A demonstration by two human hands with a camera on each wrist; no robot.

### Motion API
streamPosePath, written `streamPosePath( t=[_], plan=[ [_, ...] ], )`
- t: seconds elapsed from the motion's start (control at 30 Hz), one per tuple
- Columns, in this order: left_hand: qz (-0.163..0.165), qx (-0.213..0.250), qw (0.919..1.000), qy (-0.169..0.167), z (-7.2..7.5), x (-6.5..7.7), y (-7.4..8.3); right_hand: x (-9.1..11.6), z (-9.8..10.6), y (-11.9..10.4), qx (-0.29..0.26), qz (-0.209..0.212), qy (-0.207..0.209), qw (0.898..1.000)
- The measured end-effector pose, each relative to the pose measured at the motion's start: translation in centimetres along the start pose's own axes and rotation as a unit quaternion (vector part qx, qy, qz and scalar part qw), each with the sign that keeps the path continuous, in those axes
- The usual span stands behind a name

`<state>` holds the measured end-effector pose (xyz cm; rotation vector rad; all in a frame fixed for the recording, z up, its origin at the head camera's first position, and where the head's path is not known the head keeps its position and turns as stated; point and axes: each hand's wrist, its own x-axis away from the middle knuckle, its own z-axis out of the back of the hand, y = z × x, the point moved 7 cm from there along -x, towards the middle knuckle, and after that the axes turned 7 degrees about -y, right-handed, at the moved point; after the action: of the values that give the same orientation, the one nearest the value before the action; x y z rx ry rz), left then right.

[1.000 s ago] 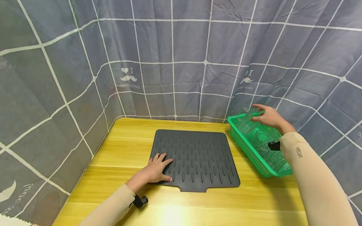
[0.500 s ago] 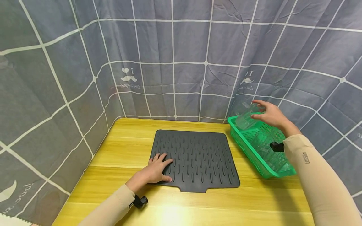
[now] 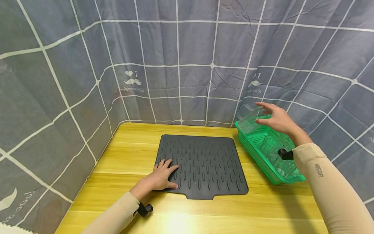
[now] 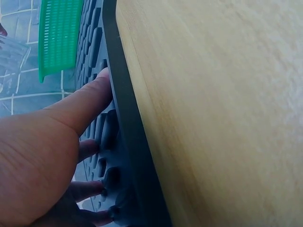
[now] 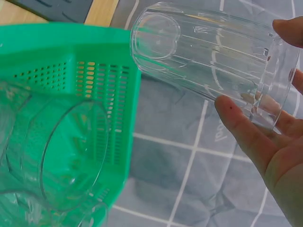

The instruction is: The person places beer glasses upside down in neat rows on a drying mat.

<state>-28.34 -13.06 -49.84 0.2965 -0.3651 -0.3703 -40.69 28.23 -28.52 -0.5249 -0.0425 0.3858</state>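
My left hand (image 3: 160,177) rests with spread fingers on the near left corner of a dark grey draining mat (image 3: 207,156). In the left wrist view its thumb (image 4: 92,97) presses beside the raised edge of the mat. My right hand (image 3: 277,120) holds a clear drinking glass (image 3: 249,122) tilted over the far end of the green basket (image 3: 258,158). In the right wrist view, thumb and fingers grip this glass (image 5: 203,52) around one end, and its base points toward the basket's rim.
Several other clear glasses (image 3: 273,146) lie in the basket, on the right of the wooden table (image 3: 131,143). A grey curtain with white lines (image 3: 193,81) hangs close behind the table and along both sides.
My right hand has lifted the glass up out of the basket and carried it slightly left, tilting it more. The left hand has stayed on the mat.
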Motion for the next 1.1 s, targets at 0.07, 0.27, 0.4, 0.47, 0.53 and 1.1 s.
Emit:
streamPosePath(
  t=[0.07,0.27,0.4,0.47,0.53,1.1],
  plan=[
    [0.000,0.002,1.0000,0.000,0.0,0.0,0.0,0.2,-0.1,-0.4,0.001,0.009,0.007,1.000],
    [0.000,0.000,1.0000,-0.002,-0.2,0.0,0.0,0.6,-0.6,-1.2,-0.012,0.033,0.033,0.999],
    [-0.001,-0.006,1.0000,0.001,-0.2,-0.1,0.0,0.7,-1.0,-1.4,-0.024,0.038,0.043,0.998],
    [-0.001,-0.014,0.9999,0.003,-0.2,-0.2,0.0,0.7,-1.2,-1.5,-0.027,0.041,0.043,0.998],
    [-0.003,-0.026,0.9996,0.007,-0.3,-0.2,0.0,0.7,-1.5,-1.7,-0.030,0.043,0.043,0.998],
    [0.008,-0.049,0.9986,0.018,-0.4,0.2,-0.1,1.3,-3.3,-3.5,-0.053,0.085,0.047,0.994]
  ],
)
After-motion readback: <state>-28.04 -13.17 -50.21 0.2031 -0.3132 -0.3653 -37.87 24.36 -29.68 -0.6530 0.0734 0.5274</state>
